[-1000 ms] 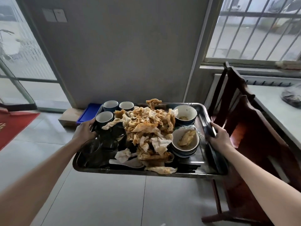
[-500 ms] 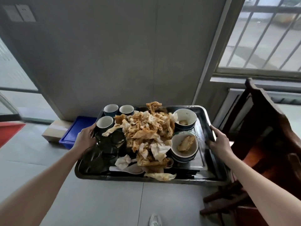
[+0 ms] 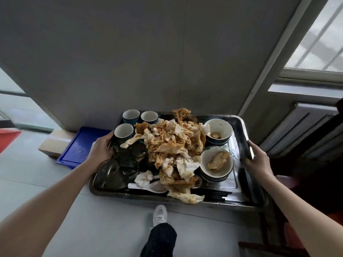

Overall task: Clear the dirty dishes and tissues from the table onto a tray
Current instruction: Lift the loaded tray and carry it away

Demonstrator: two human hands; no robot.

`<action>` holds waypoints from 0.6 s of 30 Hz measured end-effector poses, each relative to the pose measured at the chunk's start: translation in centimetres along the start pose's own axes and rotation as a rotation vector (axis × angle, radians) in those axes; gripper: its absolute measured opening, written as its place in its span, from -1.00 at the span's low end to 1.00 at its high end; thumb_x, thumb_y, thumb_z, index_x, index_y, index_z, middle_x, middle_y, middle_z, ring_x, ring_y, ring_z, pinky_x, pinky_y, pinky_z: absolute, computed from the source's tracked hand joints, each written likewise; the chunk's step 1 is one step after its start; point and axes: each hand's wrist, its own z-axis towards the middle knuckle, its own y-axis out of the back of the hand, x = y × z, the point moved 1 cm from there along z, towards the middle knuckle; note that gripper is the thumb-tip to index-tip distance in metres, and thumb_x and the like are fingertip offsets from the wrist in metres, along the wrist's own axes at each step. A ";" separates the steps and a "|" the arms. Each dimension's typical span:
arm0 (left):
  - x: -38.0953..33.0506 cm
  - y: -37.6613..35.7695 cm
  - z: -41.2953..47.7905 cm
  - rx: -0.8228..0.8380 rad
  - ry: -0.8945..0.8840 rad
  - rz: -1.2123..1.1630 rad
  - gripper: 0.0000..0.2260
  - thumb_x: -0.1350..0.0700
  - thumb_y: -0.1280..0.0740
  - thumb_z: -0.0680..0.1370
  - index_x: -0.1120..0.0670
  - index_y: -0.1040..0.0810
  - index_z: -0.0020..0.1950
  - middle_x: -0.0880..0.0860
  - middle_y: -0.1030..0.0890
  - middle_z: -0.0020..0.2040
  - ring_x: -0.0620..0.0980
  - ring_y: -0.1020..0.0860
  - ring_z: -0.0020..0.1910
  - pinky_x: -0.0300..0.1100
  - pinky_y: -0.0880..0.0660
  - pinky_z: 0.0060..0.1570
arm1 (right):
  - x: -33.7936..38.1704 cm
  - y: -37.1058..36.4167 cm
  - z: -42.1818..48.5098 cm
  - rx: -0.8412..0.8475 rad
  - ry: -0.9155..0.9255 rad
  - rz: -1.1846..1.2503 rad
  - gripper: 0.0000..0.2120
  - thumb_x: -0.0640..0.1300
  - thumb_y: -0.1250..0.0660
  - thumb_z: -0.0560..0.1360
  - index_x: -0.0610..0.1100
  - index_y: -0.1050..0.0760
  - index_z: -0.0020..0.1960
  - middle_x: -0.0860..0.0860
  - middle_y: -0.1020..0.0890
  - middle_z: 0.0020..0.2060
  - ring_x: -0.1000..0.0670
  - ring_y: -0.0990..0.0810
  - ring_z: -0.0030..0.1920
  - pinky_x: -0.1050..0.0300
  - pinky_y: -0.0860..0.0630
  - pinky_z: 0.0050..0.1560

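Tray [image 3: 239, 203] is up in the air, left hand [image 3: 101, 149] curled round its left rim, right hand [image 3: 258, 160] clamped on the right rim. Greasy tissues [image 3: 176, 151] heaped mid-tray, bowls [image 3: 216, 164] right, cups [image 3: 124, 131] far-left corner.
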 end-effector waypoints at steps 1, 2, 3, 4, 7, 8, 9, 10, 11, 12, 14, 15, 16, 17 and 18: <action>0.4 -0.8 1.0 -0.006 -0.003 0.007 -0.42 0.26 -0.45 0.41 -0.06 -0.45 0.39 0.05 -0.67 0.06 -0.01 -0.56 0.01 -0.16 -0.35 -0.14 | -0.6 -0.8 0.8 -0.004 -0.008 0.009 -0.34 -0.39 -0.38 0.36 -0.13 -0.35 0.42 -0.09 -0.56 0.24 -0.02 -0.51 0.22 0.22 -0.34 0.15; 1.1 -1.8 2.1 -0.002 -0.007 0.004 -0.43 0.25 -0.45 0.41 -0.07 -0.45 0.38 0.02 -0.66 0.08 -0.05 -0.55 0.03 -0.19 -0.35 -0.12 | -1.4 -1.9 1.7 -0.005 -0.017 0.014 -0.35 -0.38 -0.38 0.37 -0.12 -0.35 0.42 -0.09 -0.57 0.23 -0.03 -0.52 0.19 0.19 -0.37 0.15; 1.7 -2.9 2.9 0.009 -0.014 -0.005 -0.43 0.24 -0.45 0.42 -0.07 -0.45 0.38 0.01 -0.66 0.10 -0.09 -0.54 0.05 -0.22 -0.36 -0.10 | -2.3 -2.9 2.4 -0.006 -0.027 0.020 -0.35 -0.37 -0.38 0.37 -0.11 -0.35 0.42 -0.10 -0.58 0.21 -0.03 -0.54 0.15 0.17 -0.39 0.13; 2.3 -3.9 3.6 0.017 -0.018 -0.017 -0.44 0.24 -0.45 0.42 -0.06 -0.45 0.38 0.00 -0.65 0.11 -0.13 -0.52 0.05 -0.24 -0.37 -0.08 | -3.0 -3.8 3.0 -0.010 -0.036 0.027 -0.36 -0.36 -0.39 0.38 -0.10 -0.35 0.42 -0.11 -0.59 0.19 -0.03 -0.55 0.11 0.16 -0.40 0.10; 4.9 -7.4 6.7 0.019 -0.013 -0.037 -0.48 0.25 -0.44 0.44 -0.03 -0.47 0.37 -0.04 -0.64 0.08 -0.15 -0.50 0.03 -0.23 -0.38 -0.04 | -5.8 -7.4 6.1 -0.009 -0.056 0.040 -0.36 -0.34 -0.39 0.40 -0.07 -0.34 0.43 -0.12 -0.59 0.17 -0.08 -0.57 0.11 0.23 -0.43 0.01; 5.7 -8.6 7.4 0.025 -0.013 -0.041 -0.50 0.25 -0.43 0.44 -0.03 -0.48 0.36 -0.07 -0.64 0.06 -0.13 -0.52 0.03 -0.23 -0.38 -0.03 | -6.7 -8.6 6.9 -0.003 -0.066 0.043 -0.37 -0.34 -0.39 0.40 -0.06 -0.34 0.43 -0.11 -0.59 0.17 -0.09 -0.57 0.10 0.33 -0.46 -0.06; 6.5 -9.8 8.0 0.029 -0.013 -0.047 -0.51 0.25 -0.44 0.44 -0.02 -0.49 0.35 -0.09 -0.63 0.05 -0.12 -0.53 0.04 -0.24 -0.38 -0.04 | -7.5 -9.7 7.5 0.001 -0.069 0.047 -0.37 -0.33 -0.38 0.41 -0.05 -0.33 0.43 -0.10 -0.59 0.17 -0.08 -0.57 0.07 0.44 -0.45 -0.13; 7.6 -11.3 8.8 0.030 -0.012 -0.055 -0.51 0.24 -0.44 0.44 -0.02 -0.49 0.35 -0.10 -0.63 0.04 -0.11 -0.54 0.04 -0.28 -0.39 -0.05 | -8.6 -11.1 8.3 -0.004 -0.067 0.052 -0.37 -0.33 -0.38 0.41 -0.05 -0.33 0.43 -0.10 -0.60 0.17 -0.05 -0.57 0.03 0.51 -0.42 -0.17; 8.6 -12.6 9.6 0.030 -0.012 -0.066 -0.50 0.24 -0.45 0.43 -0.02 -0.49 0.35 -0.09 -0.63 0.04 -0.13 -0.54 0.05 -0.36 -0.40 -0.07 | -9.6 -12.3 9.0 -0.012 -0.059 0.057 -0.38 -0.33 -0.38 0.41 -0.05 -0.34 0.43 -0.10 -0.60 0.17 -0.03 -0.55 0.00 0.50 -0.42 -0.18; 9.8 -14.2 10.5 0.033 -0.014 -0.078 -0.49 0.23 -0.46 0.43 -0.01 -0.49 0.35 -0.10 -0.63 0.04 -0.13 -0.55 0.05 -0.43 -0.40 -0.10 | -10.8 -13.8 9.7 -0.018 -0.050 0.055 -0.38 -0.34 -0.38 0.41 -0.06 -0.35 0.43 -0.11 -0.59 0.17 -0.01 -0.53 -0.03 0.41 -0.45 -0.16; 11.4 -16.9 11.7 0.049 -0.020 -0.082 -0.49 0.22 -0.46 0.43 -0.01 -0.48 0.37 -0.11 -0.64 0.04 -0.10 -0.57 0.06 -0.40 -0.40 -0.10 | -12.6 -16.2 10.8 -0.023 -0.046 0.054 -0.39 -0.32 -0.40 0.42 -0.07 -0.35 0.42 -0.14 -0.59 0.16 -0.01 -0.50 -0.04 0.24 -0.45 -0.13; 12.7 -18.5 12.4 0.056 -0.019 -0.081 -0.49 0.21 -0.46 0.44 -0.01 -0.47 0.38 -0.07 -0.65 0.04 -0.06 -0.59 0.05 -0.34 -0.41 -0.10 | -13.8 -17.9 11.4 -0.018 -0.046 0.058 -0.39 -0.32 -0.40 0.42 -0.08 -0.35 0.42 -0.15 -0.60 0.16 -0.01 -0.51 -0.02 0.24 -0.45 -0.13; 13.8 -19.9 12.8 0.057 -0.022 -0.080 -0.49 0.21 -0.45 0.45 -0.01 -0.46 0.38 -0.03 -0.66 0.05 -0.03 -0.60 0.04 -0.30 -0.41 -0.10 | -15.0 -19.2 11.9 -0.013 -0.043 0.059 -0.40 -0.31 -0.41 0.42 -0.09 -0.35 0.42 -0.14 -0.60 0.16 0.00 -0.52 0.01 0.26 -0.45 -0.12; 15.0 -21.6 13.3 0.061 -0.035 -0.070 -0.48 0.21 -0.44 0.45 -0.01 -0.45 0.39 0.00 -0.67 0.05 -0.01 -0.61 0.04 -0.28 -0.41 -0.11 | -16.3 -20.9 12.4 -0.014 -0.039 0.059 -0.40 -0.31 -0.42 0.42 -0.11 -0.36 0.42 -0.13 -0.59 0.18 0.01 -0.52 0.05 0.23 -0.44 -0.06; 16.2 -23.1 13.7 0.066 -0.046 -0.056 -0.48 0.20 -0.44 0.46 -0.02 -0.44 0.40 0.01 -0.67 0.06 0.01 -0.61 0.04 -0.25 -0.42 -0.10 | -17.5 -22.3 13.0 -0.024 -0.037 0.062 -0.41 -0.31 -0.42 0.42 -0.13 -0.37 0.41 -0.12 -0.58 0.19 0.02 -0.51 0.09 0.19 -0.41 0.02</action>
